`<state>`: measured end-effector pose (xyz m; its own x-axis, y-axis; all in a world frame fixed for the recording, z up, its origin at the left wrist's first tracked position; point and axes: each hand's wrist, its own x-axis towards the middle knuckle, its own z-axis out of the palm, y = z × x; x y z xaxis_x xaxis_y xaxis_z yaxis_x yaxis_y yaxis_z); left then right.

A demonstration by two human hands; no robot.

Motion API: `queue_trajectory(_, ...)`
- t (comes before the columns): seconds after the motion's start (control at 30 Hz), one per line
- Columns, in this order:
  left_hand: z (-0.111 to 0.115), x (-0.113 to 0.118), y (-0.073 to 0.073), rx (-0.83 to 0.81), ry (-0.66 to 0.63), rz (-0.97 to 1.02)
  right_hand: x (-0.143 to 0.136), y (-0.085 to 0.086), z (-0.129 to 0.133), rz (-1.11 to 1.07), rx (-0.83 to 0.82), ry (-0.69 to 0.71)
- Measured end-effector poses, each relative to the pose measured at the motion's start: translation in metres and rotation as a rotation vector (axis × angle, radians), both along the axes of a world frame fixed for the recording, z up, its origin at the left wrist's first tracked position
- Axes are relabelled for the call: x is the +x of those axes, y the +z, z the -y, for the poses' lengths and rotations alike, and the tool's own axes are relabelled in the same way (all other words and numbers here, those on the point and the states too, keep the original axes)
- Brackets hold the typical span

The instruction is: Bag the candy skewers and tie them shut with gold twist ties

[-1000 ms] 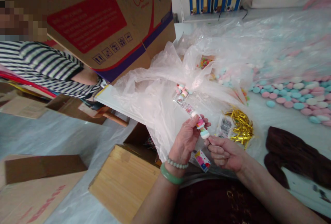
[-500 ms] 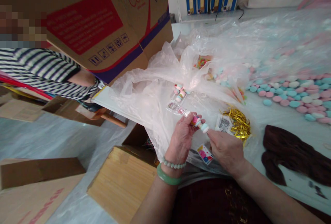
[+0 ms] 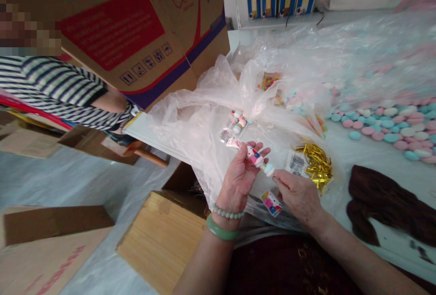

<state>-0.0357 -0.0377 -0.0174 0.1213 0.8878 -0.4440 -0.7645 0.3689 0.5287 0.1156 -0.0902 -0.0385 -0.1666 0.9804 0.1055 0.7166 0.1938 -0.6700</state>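
Observation:
A small clear packet of pink, white and blue candies with a colourful printed card stretches between my hands. My left hand, palm up with a beaded bracelet and green bangle, pinches its upper end with the thumb. My right hand grips the lower end with closed fingers. Beyond them a similar candy packet lies on the plastic sheet. Gold twist ties sit in a pile to the right, beside a printed card. A colourful card lies just below my hands.
Loose pink, blue and white candies spread over the right of the table under clear plastic. A dark brown cloth lies at the right. A large carton stands at the left, near a person in a striped shirt. A wooden stool is below.
My left fingers have spread out more, showing more of the card on the packet. The packet stays between both hands, and the view has shifted slightly.

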Motion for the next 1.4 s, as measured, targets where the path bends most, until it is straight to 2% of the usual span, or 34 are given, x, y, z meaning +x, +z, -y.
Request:
queue_trajectory(0.17, 0.0, 0.0, -0.003, 0.054, -0.027, 0.006, 0.0, 0.002, -0.007, -0.653, -0.582, -0.008)
queue_trajectory(0.27, -0.001, 0.0, -0.005, 0.06, -0.007, 0.02, 0.001, 0.0, -0.009, -0.987, -0.836, -0.038)
queue_trajectory(0.33, -0.001, 0.001, -0.006, 0.064, -0.006, 0.022, 0.004, -0.003, -0.011, -1.154, -0.97, -0.015)
queue_trajectory(0.43, 0.0, 0.004, -0.005, 0.069, -0.02, 0.007, 0.008, -0.007, -0.016, -1.376, -1.224, 0.108)
queue_trajectory(0.53, -0.001, 0.006, -0.004, 0.056, -0.055, -0.015, 0.008, -0.01, -0.02, -1.474, -1.402, 0.206)
queue_trajectory(0.6, -0.002, 0.006, -0.003, 0.039, -0.068, -0.032, 0.004, -0.009, -0.02, -1.431, -1.356, 0.181)
queue_trajectory(0.63, -0.002, 0.006, -0.004, 0.028, -0.063, -0.04, 0.002, -0.008, -0.02, -1.374, -1.271, 0.125)
queue_trajectory(0.73, -0.004, 0.005, -0.006, -0.007, -0.012, -0.046, -0.003, -0.004, -0.015, -1.068, -0.878, -0.101)
queue_trajectory(0.8, -0.004, 0.006, -0.008, -0.032, 0.029, -0.041, -0.003, -0.002, -0.011, -0.793, -0.616, -0.178)
queue_trajectory(0.93, -0.005, 0.009, -0.007, -0.038, 0.035, -0.028, -0.001, 0.001, -0.004, -0.349, -0.113, -0.142)
queue_trajectory(1.0, -0.005, 0.011, -0.005, -0.024, 0.018, -0.036, -0.004, 0.002, -0.002, -0.295, 0.003, -0.11)
queue_trajectory(1.03, -0.005, 0.011, -0.003, -0.02, 0.01, -0.045, -0.006, 0.003, -0.001, -0.321, -0.005, -0.105)
queue_trajectory(1.07, -0.005, 0.011, -0.001, -0.018, 0.005, -0.058, -0.009, 0.004, -0.002, -0.381, -0.059, -0.107)
queue_trajectory(1.13, -0.004, 0.011, 0.001, -0.026, -0.01, -0.083, -0.013, 0.006, -0.005, -0.608, -0.301, -0.128)
queue_trajectory(1.2, -0.003, 0.011, 0.002, -0.039, -0.028, -0.099, -0.014, 0.006, -0.01, -0.935, -0.664, -0.14)
queue_trajectory(1.3, 0.0, 0.01, 0.001, -0.052, -0.037, -0.121, -0.009, 0.0, -0.019, -1.372, -1.195, -0.078)
queue_trajectory(1.37, 0.001, 0.009, -0.001, -0.052, -0.051, -0.126, -0.004, -0.005, -0.022, -1.526, -1.399, -0.02)
queue_trajectory(1.4, 0.001, 0.009, -0.003, -0.053, -0.065, -0.12, -0.003, -0.007, -0.022, -1.57, -1.427, -0.006)
